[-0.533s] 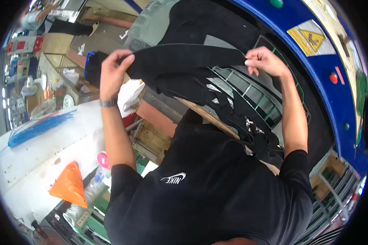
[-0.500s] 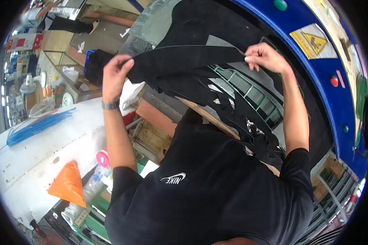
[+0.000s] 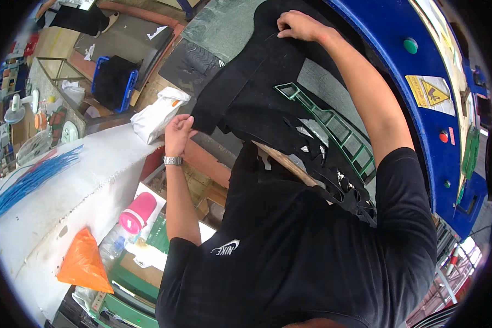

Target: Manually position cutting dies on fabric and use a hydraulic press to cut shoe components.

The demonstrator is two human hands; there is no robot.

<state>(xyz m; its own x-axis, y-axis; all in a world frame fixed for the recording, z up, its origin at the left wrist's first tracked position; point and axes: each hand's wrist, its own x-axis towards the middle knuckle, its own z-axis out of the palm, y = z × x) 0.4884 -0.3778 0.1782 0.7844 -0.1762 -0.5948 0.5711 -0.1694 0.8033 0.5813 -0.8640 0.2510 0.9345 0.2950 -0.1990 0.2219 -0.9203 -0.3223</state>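
The left hand [image 3: 179,133] pinches a corner of the black strip [image 3: 232,81] in its fingers; the strip runs toward the right hand [image 3: 302,25], whose fingers curl, grip unclear; keep tension even, edges unfolded.

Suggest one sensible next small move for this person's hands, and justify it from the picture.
Perhaps ease the left hand gently back to straighten the black strip: that hand pinches its near corner, while the right hand is by the far end.
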